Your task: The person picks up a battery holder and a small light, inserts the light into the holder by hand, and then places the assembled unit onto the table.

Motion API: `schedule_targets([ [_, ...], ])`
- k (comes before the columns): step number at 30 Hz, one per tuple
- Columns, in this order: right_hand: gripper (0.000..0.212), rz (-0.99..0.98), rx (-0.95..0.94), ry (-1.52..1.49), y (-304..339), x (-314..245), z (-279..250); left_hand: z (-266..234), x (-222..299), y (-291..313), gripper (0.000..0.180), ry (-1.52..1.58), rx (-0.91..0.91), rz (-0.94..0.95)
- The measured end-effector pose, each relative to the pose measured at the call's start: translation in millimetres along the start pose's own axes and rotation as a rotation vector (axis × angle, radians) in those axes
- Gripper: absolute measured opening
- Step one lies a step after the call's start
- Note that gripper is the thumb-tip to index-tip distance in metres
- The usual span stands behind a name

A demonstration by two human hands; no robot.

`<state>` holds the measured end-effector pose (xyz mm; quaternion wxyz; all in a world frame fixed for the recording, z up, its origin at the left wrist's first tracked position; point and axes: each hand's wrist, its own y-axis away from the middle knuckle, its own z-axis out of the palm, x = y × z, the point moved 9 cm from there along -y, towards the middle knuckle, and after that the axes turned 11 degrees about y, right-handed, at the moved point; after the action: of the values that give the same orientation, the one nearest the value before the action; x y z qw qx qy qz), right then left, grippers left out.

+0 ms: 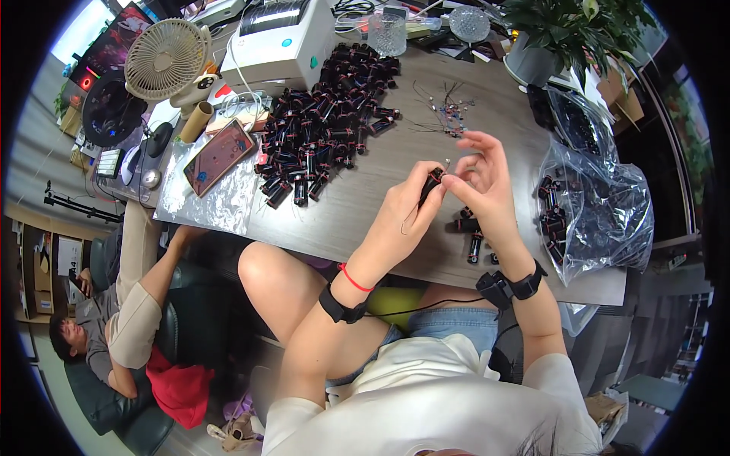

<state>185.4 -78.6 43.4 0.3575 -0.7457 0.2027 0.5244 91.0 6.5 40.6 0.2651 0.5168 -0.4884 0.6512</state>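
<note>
In my left hand [411, 201], closed between thumb and fingers, is a small black cylinder [431, 185] with a red-edged end. A thin wire loops down over that hand's back. My right hand [485, 178] is raised beside it, its thumb tip at the cylinder's upper end and its other fingers bent and spread apart. A tiny pale bead-like piece [447, 162] shows above the cylinder; whether a finger touches it I cannot tell. Beyond my hands lies a loose cluster of small components with thin wire leads [450, 114]. Several similar cylinders [474, 247] lie below my right hand, partly hidden by it.
A large pile of black cylinders [327, 114] covers the table's [342, 220] middle left, beside a white printer [277, 45]. A phone [219, 157] rests on clear plastic. At right, a clear bag [608, 213] holds more cylinders. A person [122, 334] reclines at left.
</note>
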Motion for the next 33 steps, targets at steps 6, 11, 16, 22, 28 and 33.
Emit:
schedule_targets([
  [6,0.033,0.166,-0.074,0.048,-1,22,4,-6,2,1,0.021,-0.085,0.038,0.028],
  [11,0.022,-0.122,-0.029,0.060,5,-2,5,-5,4,2,0.022,-0.138,0.050,0.096],
  [16,0.012,-0.138,-0.059,0.036,4,-8,4,-3,3,3,0.023,-0.140,0.015,0.056],
  [22,0.013,-0.184,-0.110,0.065,3,-11,5,-4,7,4,0.020,-0.166,0.042,0.144],
  [28,0.011,-0.218,-0.070,0.054,4,-17,5,-1,8,4,0.023,-0.121,0.000,0.087],
  [33,0.008,-0.237,-0.043,0.065,4,-17,4,-1,6,5,0.022,-0.133,-0.007,0.091],
])
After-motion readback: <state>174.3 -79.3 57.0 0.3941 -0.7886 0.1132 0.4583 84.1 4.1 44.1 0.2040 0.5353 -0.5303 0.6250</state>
